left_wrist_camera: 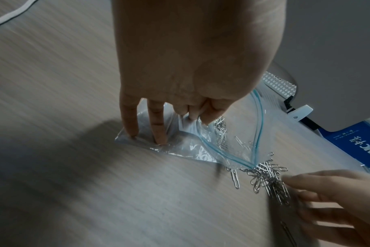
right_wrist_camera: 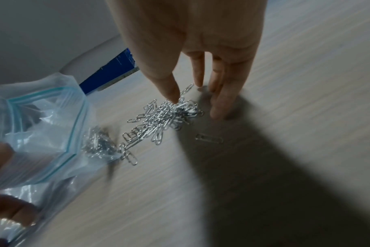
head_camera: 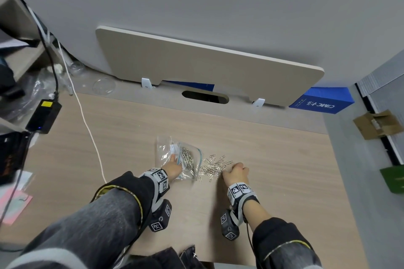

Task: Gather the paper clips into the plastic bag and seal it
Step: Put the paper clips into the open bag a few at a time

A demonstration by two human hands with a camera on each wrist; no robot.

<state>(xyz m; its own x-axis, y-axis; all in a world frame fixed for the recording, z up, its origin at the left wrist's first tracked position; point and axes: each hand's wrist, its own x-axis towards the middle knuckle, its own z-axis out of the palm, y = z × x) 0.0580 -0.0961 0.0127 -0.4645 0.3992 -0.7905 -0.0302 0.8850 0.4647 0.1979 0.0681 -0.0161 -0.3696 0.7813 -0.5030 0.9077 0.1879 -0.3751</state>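
1. Head view. The plastic bag lies on the desk, part-filled with clips, its blue-lined mouth facing right. The left hand rests on the bag's near-left part. The loose paper clips lie in a heap just right of the mouth, between the bag and the right hand. That hand sits at the heap's right edge with fingers curled down; whether it holds any clips cannot be told here.

2. Left wrist view. Two fingers of the left hand press the bag flat to the desk, while the other fingers pinch the upper lip and lift the mouth open. The heap begins at the corner of the mouth.

3. Right wrist view. The right hand is loosely spread, thumb tip touching the top of the heap, other fingers just beyond its right edge; nothing is gripped. One stray clip lies apart, nearer the wrist.

4. Judgement. The bag mouth lies directly left of the heap, so the right hand is the nearer one and a leftward sweep or pinch-and-carry should serve. Sealing is not yet due.
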